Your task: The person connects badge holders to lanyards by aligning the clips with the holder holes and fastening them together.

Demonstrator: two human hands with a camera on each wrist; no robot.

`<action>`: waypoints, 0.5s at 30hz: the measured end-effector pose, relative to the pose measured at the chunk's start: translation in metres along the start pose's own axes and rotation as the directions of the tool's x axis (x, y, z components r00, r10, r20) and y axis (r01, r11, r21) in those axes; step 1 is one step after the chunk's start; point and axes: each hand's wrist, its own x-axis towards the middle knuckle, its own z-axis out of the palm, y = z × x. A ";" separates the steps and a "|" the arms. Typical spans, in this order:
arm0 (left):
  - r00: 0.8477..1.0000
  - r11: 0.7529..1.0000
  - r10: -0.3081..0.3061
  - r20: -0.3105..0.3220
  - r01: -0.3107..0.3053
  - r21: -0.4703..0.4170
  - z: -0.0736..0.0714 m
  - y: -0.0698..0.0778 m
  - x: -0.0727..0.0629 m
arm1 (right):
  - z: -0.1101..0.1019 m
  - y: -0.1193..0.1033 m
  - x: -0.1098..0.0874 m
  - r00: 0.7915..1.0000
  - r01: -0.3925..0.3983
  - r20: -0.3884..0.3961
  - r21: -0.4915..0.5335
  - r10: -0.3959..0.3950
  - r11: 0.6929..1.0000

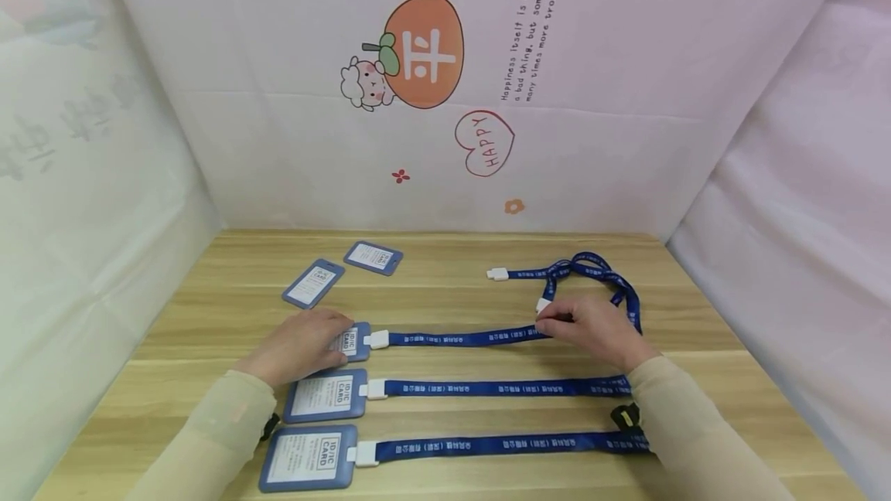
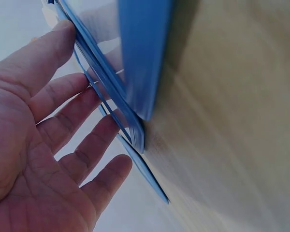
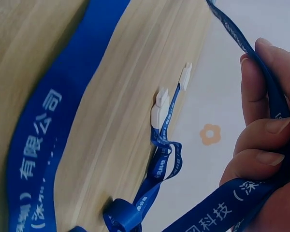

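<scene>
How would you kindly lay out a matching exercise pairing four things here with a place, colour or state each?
1. Left hand
2. Right hand
3. Two farthest card holders
4. Table

A. Grips a blue strap
B. Pale wood-grain
C. Strapless, near the backdrop
D. Touches a strapped card holder

Pairs: 1-D, 2-A, 3-C, 4-B

Wood table (image 1: 445, 300) is sitting below right hand (image 1: 600, 328); printed backdrop (image 1: 599, 168) is hanging beyond it, white curtain (image 1: 793, 199) hanging to its right.
</scene>
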 end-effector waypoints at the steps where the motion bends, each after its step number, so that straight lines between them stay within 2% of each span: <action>1: 1.000 1.000 0.003 -0.003 -0.003 0.003 0.001 0.000 0.000 | -0.001 0.001 0.000 1.000 -0.003 -0.001 -0.003 0.003 1.000; 15: 1.000 1.000 0.015 0.000 -0.015 -0.005 0.001 0.001 -0.001 | -0.014 0.018 -0.003 1.000 -0.019 -0.017 -0.058 0.018 0.998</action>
